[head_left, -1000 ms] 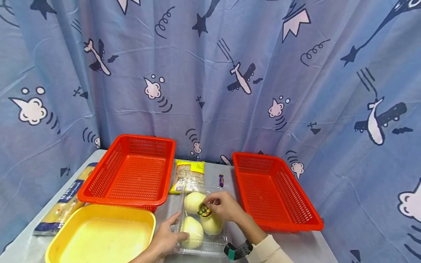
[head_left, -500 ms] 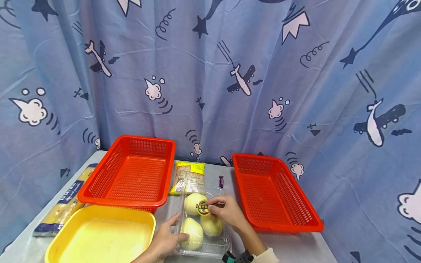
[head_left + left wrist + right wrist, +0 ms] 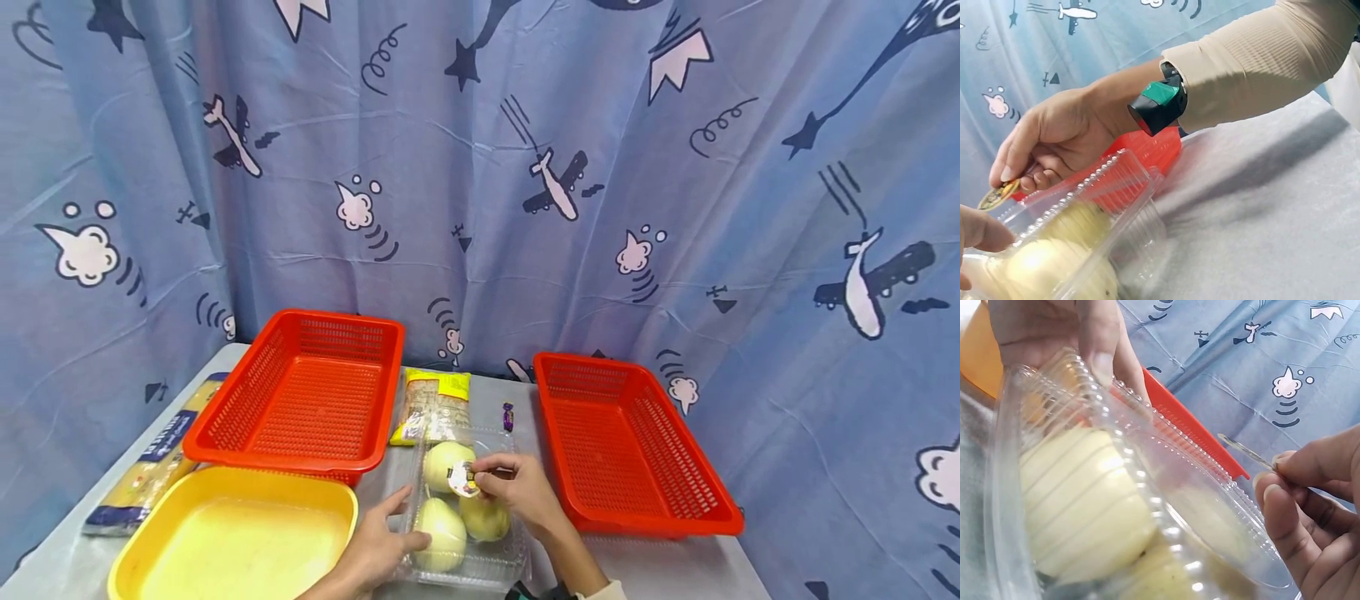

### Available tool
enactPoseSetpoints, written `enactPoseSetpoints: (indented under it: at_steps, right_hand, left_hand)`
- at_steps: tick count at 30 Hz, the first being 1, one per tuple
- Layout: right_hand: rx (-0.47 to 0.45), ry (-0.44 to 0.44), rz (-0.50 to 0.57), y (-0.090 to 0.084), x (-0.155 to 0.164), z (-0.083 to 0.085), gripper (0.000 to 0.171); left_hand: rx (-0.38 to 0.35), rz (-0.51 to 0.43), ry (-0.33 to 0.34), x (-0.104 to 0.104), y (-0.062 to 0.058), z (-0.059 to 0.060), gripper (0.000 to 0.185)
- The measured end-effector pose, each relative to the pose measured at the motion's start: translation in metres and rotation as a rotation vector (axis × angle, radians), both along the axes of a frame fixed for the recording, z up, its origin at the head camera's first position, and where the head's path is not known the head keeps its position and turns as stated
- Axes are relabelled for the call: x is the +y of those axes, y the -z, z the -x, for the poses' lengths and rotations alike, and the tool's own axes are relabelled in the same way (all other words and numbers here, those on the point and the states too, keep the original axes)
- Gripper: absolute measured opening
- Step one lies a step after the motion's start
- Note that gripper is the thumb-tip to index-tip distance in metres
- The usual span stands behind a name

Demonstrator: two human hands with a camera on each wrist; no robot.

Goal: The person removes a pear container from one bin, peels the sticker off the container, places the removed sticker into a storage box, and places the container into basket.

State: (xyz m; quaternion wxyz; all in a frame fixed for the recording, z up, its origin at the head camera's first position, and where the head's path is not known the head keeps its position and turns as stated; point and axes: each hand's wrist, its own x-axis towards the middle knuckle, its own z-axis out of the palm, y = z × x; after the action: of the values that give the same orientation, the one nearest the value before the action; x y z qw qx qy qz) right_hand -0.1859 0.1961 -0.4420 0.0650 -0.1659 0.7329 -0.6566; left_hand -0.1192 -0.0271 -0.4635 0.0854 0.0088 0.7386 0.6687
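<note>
A clear plastic clamshell box [image 3: 491, 571] holds several pale yellow pears [image 3: 441, 533] and lies in front of me. My left hand [image 3: 375, 542] holds its left side, with the thumb over the lid's edge and the fingers along the outside. Above the lid, my right hand [image 3: 521, 492] pinches a round sticker [image 3: 461, 479] between thumb and forefinger. The right wrist view shows that sticker [image 3: 1244, 452] nearly edge-on, apart from the lid. Its printed face shows in the left wrist view, where the right hand [image 3: 1054, 140] reaches over the box.
Red baskets stand at left [image 3: 322, 408] and right [image 3: 615, 450]. A yellow basin [image 3: 247, 533] sits at front left, beside a long blue-and-yellow packet [image 3: 161, 450]. Behind the box lie a yellow-and-clear bag [image 3: 435, 404] and a small purple-wrapped sweet [image 3: 508, 417]. A patterned curtain [image 3: 480, 208] hangs behind.
My right hand has turned the sticker, so its dark printed face now looks pale with glare, and has shifted down slightly. The left hand stays on the box.
</note>
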Motion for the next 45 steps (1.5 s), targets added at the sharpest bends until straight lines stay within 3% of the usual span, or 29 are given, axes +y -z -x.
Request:
enactPoseSetpoints:
  at_steps: [5,11,19,25,31,45]
  right_hand:
    - [0.0,0.0,0.007,0.0,0.0,0.0,0.019]
    - [-0.011,0.006,0.009,-0.001,-0.001,-0.001,0.019]
    - [-0.011,0.007,0.016,0.0,0.0,-0.001,0.02]
    - [-0.01,0.021,0.003,0.001,0.0,-0.001,0.02]
    - [-0.023,0.025,0.005,0.001,0.0,-0.001,0.02]
    - [-0.009,0.018,0.0,0.0,-0.001,-0.002,0.019]
  left_hand:
    - [0.035,0.095,-0.003,-0.006,-0.006,0.0,0.08]
    - [0.074,0.144,-0.019,-0.013,-0.017,-0.006,0.079]
    - [0.153,0.101,-0.01,-0.026,-0.036,-0.017,0.077]
    - [0.133,0.039,-0.026,-0.037,-0.049,-0.02,0.075]
    - [0.091,-0.001,-0.045,-0.05,-0.057,-0.019,0.074]
    - [0.154,-0.061,-0.048,-0.093,-0.07,-0.027,0.068]
